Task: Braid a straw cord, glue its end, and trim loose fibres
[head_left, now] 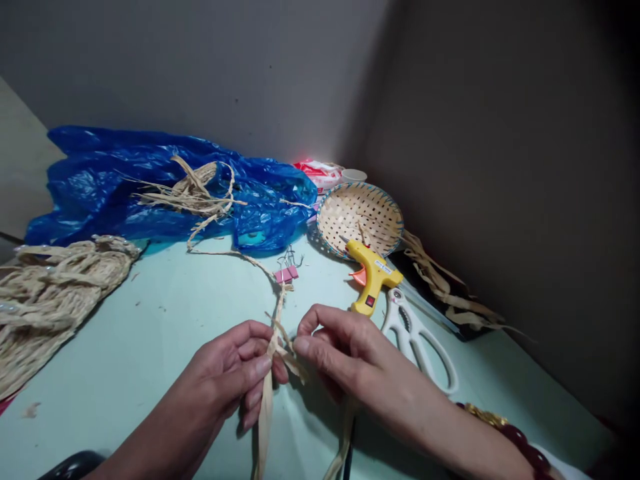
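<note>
My left hand (pixel 240 373) pinches a braid of pale raffia (pixel 268 393) between thumb and fingers at the middle front. Beside it, my right hand (pixel 345 347) is closed, thumb and forefinger together on a short raffia strand that leaves the braid. Loose strips hang down toward the front edge of the view. Beyond my hands, the plaited length runs up to pink binder clips (pixel 287 274), then on toward the back left as a thin cord. A dark red beaded bracelet (pixel 523 443) is on my right wrist.
Blue plastic sheeting (pixel 100 180) lies at the back under a raffia bundle (pixel 195 190). A woven raffia piece (pixel 65 287) is at left. To the right are a wicker basket (pixel 360 213), a yellow glue gun (pixel 373 273), white scissors (pixel 435 360) and raffia strips (pixel 435 280).
</note>
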The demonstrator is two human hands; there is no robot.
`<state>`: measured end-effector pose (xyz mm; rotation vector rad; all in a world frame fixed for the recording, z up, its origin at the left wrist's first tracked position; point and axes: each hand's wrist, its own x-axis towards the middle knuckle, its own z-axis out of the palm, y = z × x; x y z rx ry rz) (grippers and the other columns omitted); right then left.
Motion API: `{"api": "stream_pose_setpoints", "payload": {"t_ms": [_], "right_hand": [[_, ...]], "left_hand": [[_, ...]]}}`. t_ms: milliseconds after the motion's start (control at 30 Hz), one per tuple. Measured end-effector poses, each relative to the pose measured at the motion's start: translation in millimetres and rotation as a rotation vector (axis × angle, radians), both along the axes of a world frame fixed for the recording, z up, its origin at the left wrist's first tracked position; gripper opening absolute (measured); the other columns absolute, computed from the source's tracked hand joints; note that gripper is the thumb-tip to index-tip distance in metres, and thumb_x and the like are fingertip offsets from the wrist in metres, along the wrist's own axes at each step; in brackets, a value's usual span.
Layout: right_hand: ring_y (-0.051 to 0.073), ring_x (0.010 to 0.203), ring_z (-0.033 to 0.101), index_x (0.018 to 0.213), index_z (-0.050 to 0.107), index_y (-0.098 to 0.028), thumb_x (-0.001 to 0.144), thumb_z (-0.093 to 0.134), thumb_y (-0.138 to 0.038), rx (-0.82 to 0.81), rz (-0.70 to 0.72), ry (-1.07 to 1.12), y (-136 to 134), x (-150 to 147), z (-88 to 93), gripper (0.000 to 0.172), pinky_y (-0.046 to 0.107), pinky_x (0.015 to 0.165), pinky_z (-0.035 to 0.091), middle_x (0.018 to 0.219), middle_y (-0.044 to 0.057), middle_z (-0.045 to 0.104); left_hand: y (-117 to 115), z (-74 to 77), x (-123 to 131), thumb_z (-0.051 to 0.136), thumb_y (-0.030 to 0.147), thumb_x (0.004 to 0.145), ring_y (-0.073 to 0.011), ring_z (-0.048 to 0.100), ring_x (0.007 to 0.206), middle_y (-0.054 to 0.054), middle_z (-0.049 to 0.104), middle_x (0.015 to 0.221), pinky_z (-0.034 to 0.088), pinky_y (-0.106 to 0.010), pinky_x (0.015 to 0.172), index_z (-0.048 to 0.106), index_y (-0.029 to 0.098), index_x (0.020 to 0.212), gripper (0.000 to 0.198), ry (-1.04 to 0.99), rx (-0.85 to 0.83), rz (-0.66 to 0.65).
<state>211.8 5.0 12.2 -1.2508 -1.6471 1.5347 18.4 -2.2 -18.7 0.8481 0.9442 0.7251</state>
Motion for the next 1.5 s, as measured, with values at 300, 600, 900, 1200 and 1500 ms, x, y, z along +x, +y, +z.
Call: {"api": "stream_pose_setpoints", "payload": {"t_ms": [300,600,900,1200,1500], "right_hand": [[0.012,0.07,0.048,0.098,0.057,-0.025,0.092,0.053,-0.038,0.101,0.005,-0.291,-9,-5,-0.2,0.015,0.021,0.059,0.033,0.071,-0.004,0.055],[0.007,0.05,0.03,0.066,0.05,-0.018,0.098,0.044,-0.035,0.333,0.107,-0.419,-3,-5,-7.4,0.036,0.023,0.048,0.023,0.054,-0.007,0.038],[0.019,0.072,0.048,0.082,0.059,-0.019,0.082,0.062,-0.008,0.978,0.073,-0.859,-9,-6,-6.9,0.011,0.029,0.052,0.023,0.084,0.005,0.058],[0.019,0.068,0.043,0.092,0.051,-0.017,0.085,0.051,0.0,0.947,0.318,-0.907,-9,-3,-4.0,0.018,0.032,0.05,0.022,0.078,0.003,0.053],[0.017,0.064,0.042,0.092,0.054,-0.015,0.095,0.047,-0.014,0.973,0.422,-0.837,-1,2,-7.1,0.007,0.033,0.052,0.023,0.078,0.003,0.057]], "left_hand": [[4,-3.4,-3,0.068,0.027,0.077,-0.0073,0.044,0.049,0.002,0.056,0.065,0.037,-0.019,0.046,0.061,0.017,0.099,0.025,-0.016,0.002,0.05],[4,-4.0,-8,0.065,0.032,0.084,-0.0071,0.043,0.051,0.002,0.057,0.07,0.036,-0.02,0.048,0.06,0.019,0.107,0.027,0.07,0.061,-0.015],[6,7.7,-6,0.07,0.036,0.077,-0.0088,0.041,0.051,0.003,0.052,0.069,0.034,-0.023,0.048,0.054,0.019,0.116,0.045,0.13,-0.025,-0.014],[6,12.4,-8,0.073,0.034,0.077,-0.0072,0.041,0.053,0.003,0.051,0.077,0.034,-0.023,0.051,0.058,0.023,0.106,0.035,0.1,-0.101,0.008],[7,16.5,-6,0.068,0.035,0.079,-0.0072,0.034,0.052,0.003,0.05,0.072,0.029,-0.022,0.047,0.055,0.02,0.095,0.026,0.093,-0.045,-0.052]]}}
